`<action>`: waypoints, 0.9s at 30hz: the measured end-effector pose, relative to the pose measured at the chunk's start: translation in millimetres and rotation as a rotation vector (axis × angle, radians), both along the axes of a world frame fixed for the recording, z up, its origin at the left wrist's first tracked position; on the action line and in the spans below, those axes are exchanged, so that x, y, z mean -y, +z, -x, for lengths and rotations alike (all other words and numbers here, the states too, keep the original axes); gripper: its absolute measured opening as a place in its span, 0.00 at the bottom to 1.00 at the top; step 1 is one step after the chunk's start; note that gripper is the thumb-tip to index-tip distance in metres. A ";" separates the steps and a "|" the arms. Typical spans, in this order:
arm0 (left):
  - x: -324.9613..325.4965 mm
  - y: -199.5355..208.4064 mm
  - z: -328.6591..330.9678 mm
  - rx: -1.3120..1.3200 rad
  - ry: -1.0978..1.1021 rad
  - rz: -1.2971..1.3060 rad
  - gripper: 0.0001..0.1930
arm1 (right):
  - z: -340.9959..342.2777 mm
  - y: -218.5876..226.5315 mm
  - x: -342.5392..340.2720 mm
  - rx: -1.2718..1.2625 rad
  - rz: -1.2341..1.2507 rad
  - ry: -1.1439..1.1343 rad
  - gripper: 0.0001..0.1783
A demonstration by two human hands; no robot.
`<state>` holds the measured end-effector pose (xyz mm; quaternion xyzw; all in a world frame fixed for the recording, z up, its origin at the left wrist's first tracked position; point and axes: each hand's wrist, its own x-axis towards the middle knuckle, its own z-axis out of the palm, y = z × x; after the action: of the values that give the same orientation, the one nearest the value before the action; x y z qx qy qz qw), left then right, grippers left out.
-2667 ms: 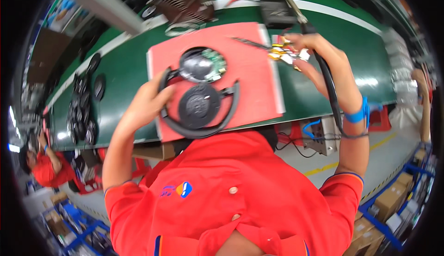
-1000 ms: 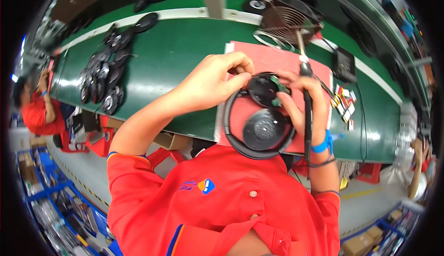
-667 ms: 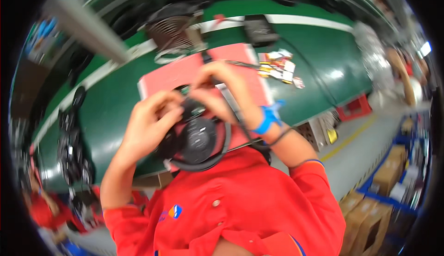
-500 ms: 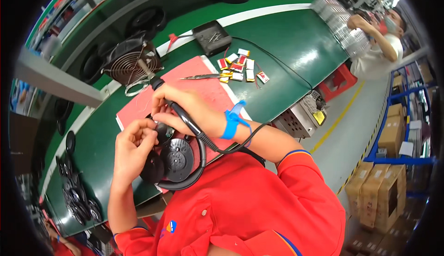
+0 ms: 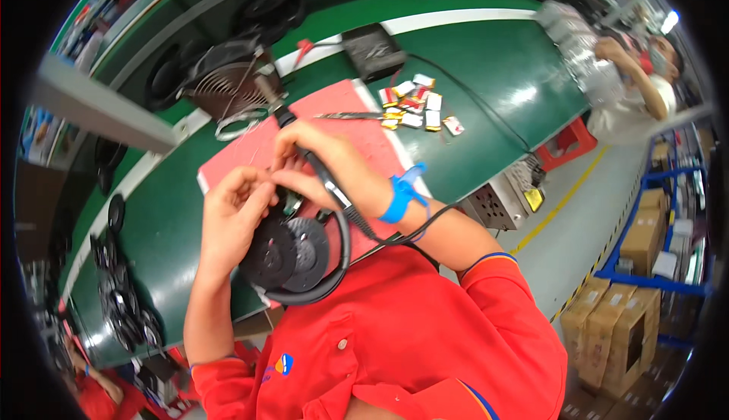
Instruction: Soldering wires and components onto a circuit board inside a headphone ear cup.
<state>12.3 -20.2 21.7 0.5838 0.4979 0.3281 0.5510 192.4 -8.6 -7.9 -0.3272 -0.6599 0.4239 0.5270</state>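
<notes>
My right hand (image 5: 334,165), with a blue strap round its wrist, holds a soldering iron (image 5: 328,181) across the palm. The iron's metal end points away toward the fan. My left hand (image 5: 234,211) has thumb and finger pinched together, meeting the right fingertips. What lies in that pinch is too small to make out. Just below the fingers, black headphones (image 5: 343,257) rest on the pink mat (image 5: 326,105) near my body. One ear cup (image 5: 310,249) shows its inner side; the other ear cup (image 5: 269,259) partly overlaps it. My hands hide part of the headphones.
Tweezers (image 5: 345,115) lie beside several small battery packs (image 5: 412,118). Beyond are a black box (image 5: 373,52) and a fan (image 5: 235,86). Black headphone parts (image 5: 121,298) lie at left on the green table (image 5: 486,63). A co-worker (image 5: 638,93) sits at far right, near stacked clear trays (image 5: 571,44).
The view has shifted, so the table items appear farther right. My fingertips have come together over the headphones, and the ear cups now overlap more.
</notes>
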 end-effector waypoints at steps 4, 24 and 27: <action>-3.4 -0.4 -2.7 0.056 -0.045 -0.030 0.05 | -4.5 1.2 -0.4 0.087 -0.125 -0.096 0.12; -4.9 -12.8 -2.4 0.124 -0.006 -0.086 0.07 | -3.7 -6.4 3.2 0.051 -0.013 0.039 0.18; -3.7 -12.4 -4.3 0.147 0.018 -0.131 0.07 | -6.2 -8.2 0.6 0.048 -0.034 0.035 0.18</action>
<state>16.6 -16.4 9.3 0.5883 0.4388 0.4070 0.5438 198.7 -9.2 -16.0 -0.3165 -0.6853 0.4138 0.5089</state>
